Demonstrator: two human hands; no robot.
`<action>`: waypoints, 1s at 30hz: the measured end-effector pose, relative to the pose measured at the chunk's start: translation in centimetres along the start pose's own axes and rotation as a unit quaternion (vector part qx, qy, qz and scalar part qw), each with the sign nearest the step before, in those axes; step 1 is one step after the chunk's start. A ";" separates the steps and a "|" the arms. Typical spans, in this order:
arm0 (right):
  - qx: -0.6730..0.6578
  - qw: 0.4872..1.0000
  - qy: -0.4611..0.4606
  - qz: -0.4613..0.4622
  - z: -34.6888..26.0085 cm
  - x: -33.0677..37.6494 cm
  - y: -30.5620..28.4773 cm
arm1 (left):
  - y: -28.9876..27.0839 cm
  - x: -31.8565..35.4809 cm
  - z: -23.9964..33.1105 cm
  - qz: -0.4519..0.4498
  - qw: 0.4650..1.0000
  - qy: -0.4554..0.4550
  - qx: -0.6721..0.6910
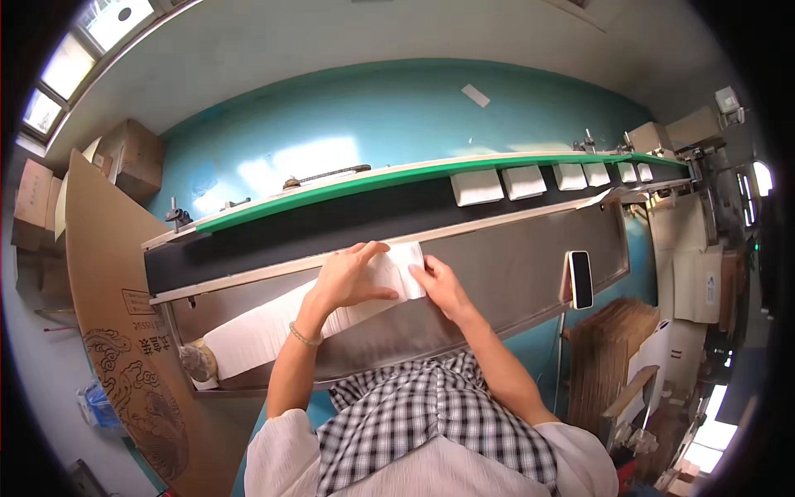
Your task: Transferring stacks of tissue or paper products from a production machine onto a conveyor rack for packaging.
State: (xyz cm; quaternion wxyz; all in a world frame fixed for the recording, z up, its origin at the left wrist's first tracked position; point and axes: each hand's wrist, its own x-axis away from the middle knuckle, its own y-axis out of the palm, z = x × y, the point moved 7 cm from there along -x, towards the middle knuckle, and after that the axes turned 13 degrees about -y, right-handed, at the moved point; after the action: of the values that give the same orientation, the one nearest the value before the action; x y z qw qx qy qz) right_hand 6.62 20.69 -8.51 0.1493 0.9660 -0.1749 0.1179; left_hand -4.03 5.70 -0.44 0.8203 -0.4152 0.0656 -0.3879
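Head view: my left fingers [370, 248] hold the long paper row [263, 330], slanting down-left; my right fingers [436, 267] pinch its right end.

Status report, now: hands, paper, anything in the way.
Left hand spread over paper; right hand at its right end. Paper lying slantwise on bench. Phone off right, clear of both hands.

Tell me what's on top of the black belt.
A row of white bundles sits on the belt, toward its right end. What lies directly beneath each bundle is covered, so cannot be seen.
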 end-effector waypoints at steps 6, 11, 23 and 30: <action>-0.044 0.992 -0.061 0.100 -0.3 -5.5 -3.7 | 0.1 -0.1 0.1 -0.019 1.000 -0.020 0.004; 0.203 0.964 -0.159 -0.059 -0.3 -1.6 4.4 | 0.2 0.6 -2.6 0.001 1.000 -0.024 0.011; 0.121 0.991 -0.046 -0.018 4.8 -4.9 4.3 | -2.6 2.9 -7.1 0.001 0.999 -0.032 0.007; 0.223 0.964 -0.130 -0.067 5.1 -3.5 12.3 | -2.8 3.6 -11.2 0.033 0.999 -0.016 0.015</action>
State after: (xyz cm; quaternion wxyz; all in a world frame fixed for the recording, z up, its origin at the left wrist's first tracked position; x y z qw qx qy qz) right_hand -0.23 9.08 -11.17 -0.0866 0.9914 -0.0964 0.0173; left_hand -8.02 -4.83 -4.91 0.8394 -0.4069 0.0606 -0.3551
